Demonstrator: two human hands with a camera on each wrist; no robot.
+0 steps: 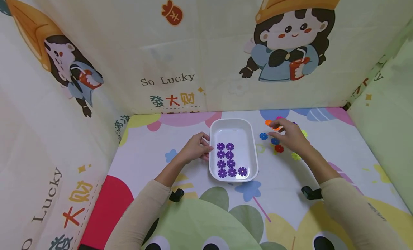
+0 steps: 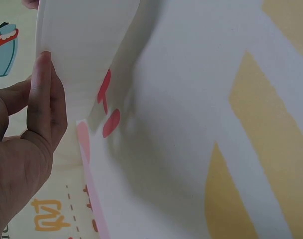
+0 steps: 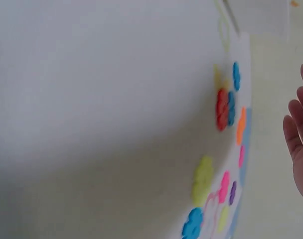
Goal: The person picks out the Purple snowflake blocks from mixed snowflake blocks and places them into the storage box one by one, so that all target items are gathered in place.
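Observation:
A white rectangular tray [image 1: 248, 135] lies on the table with several purple flower-shaped pieces [image 1: 230, 163] in it, set in two columns plus a single one at the lower right. My left hand [image 1: 197, 147] holds the tray's left side. In the left wrist view, fingers [image 2: 41, 99] lie against the tray's white outer wall [image 2: 81, 45]. My right hand [image 1: 292, 135] hovers over loose coloured flower pieces right of the tray, thumb and fingers apart, with nothing seen between them. Near it are blue [image 1: 263, 136], red [image 1: 279, 148] and orange [image 1: 268, 123] pieces.
Yellow-green flower pieces [image 1: 295, 156] lie under and beside my right forearm. A patterned cloth [image 1: 193, 189] covers the table. Printed curtains [image 1: 219, 63] stand at the back and both sides. Each wrist carries a small black camera mount [image 1: 311, 193].

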